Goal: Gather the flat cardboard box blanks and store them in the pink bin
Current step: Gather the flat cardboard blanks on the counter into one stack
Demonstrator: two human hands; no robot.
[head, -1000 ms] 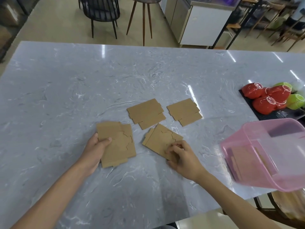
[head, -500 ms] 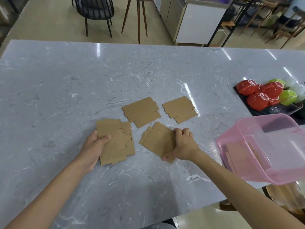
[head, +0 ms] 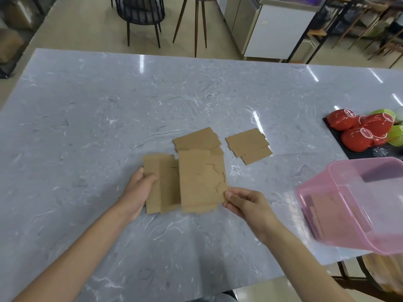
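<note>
My right hand [head: 246, 204] grips the lower right corner of a flat brown cardboard blank [head: 201, 180], held just over the table and overlapping another blank [head: 161, 184]. That second blank lies flat, and my left hand [head: 139, 188] holds its left edge, thumb on top. Two more blanks lie further back: one [head: 196, 138] partly hidden behind the lifted blank, one [head: 249, 146] to its right. The translucent pink bin [head: 357, 205] stands at the right near the table's front edge, with brown blanks inside.
The grey marble table [head: 109, 118] carries a black mat [head: 366, 152] at the far right with red cups [head: 357, 141] and green cups [head: 397, 136] upside down. Chairs, a stool and a white cabinet stand on the floor beyond the far edge.
My right hand has picked up the blank it was pressing on, turned it square, and carried it left over the blank under my left hand. The left hand has stayed put.
</note>
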